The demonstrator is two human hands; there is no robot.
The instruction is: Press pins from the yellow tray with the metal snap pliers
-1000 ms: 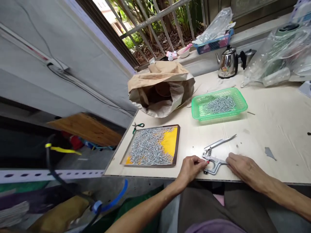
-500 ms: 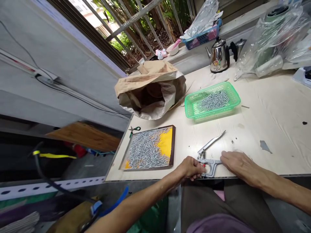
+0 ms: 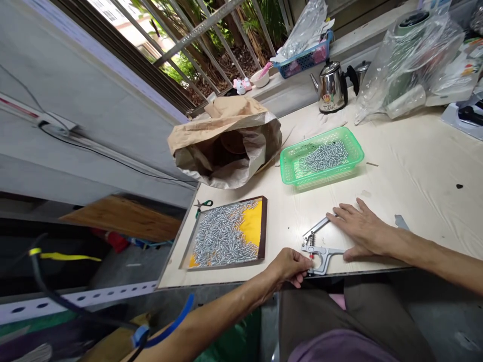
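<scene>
Metal snap-fastener pliers lie at the table's front edge, their two handles spread apart, with a spring and a red part by the jaws. At the jaws my left hand is closed in a pinch; whatever sits between its fingertips is too small to make out. My right hand spans the handles, its long fingers on the tip of the upper one and its thumb against the end of the lower one. To the left, a shallow tray with a yellow bottom holds many small silvery metal pieces.
Behind the pliers stands a green plastic basket with more silvery pieces. An open brown paper bag is at the back left, with green-handled scissors nearer. A steel kettle and plastic-wrapped items stand along the back.
My right hand has opened out from the lower handle and reached up onto the upper handle. My left hand stays pinched at the jaws. The view has shifted slightly.
</scene>
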